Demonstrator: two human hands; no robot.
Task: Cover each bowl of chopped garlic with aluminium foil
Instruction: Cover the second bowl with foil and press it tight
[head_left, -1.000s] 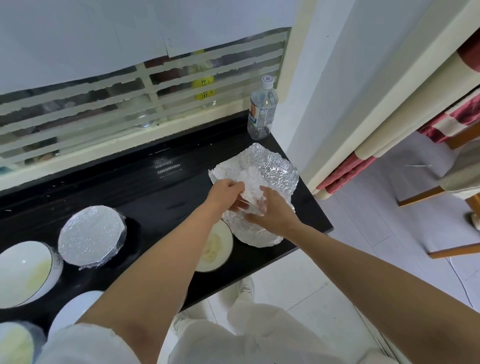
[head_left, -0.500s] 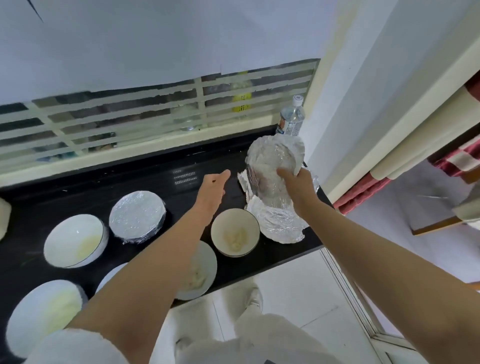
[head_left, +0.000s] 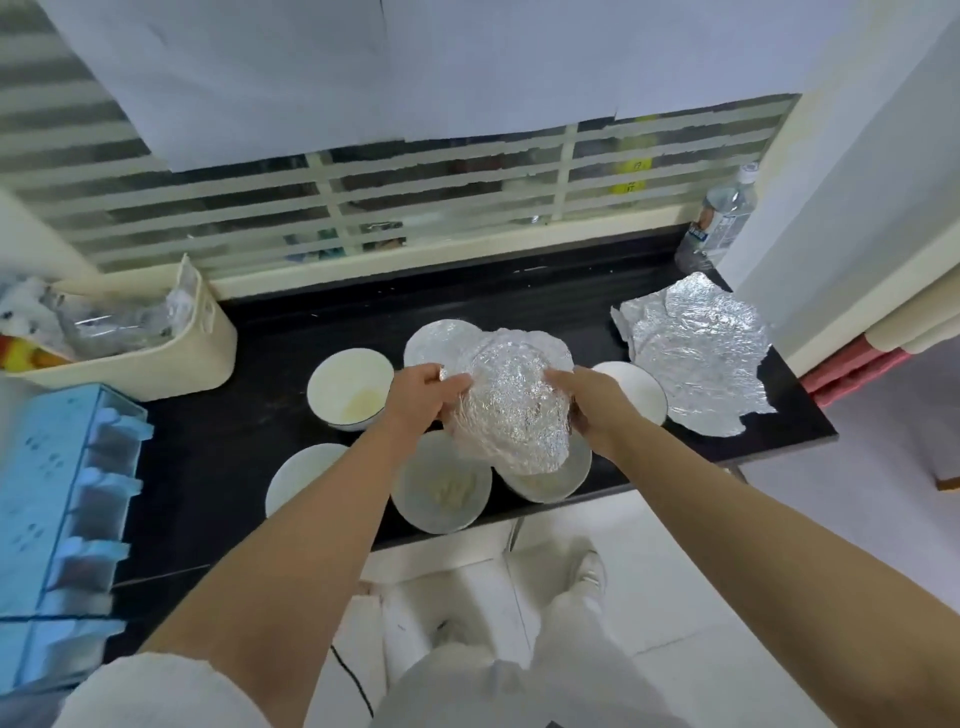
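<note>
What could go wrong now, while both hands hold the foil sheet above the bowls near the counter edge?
1. The front bowl and its neighbour sit at the counter edge; pressing foil down could tip one off.
2. The crumpled foil sheet, pinched by the left hand and right hand, may tear.
3. It hides the bowl below, so placement may miss.

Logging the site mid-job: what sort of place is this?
Probably a home kitchen or a prep ledge by a window: a black counter under a barred window, white bowls, and a blue compartment box.
</note>
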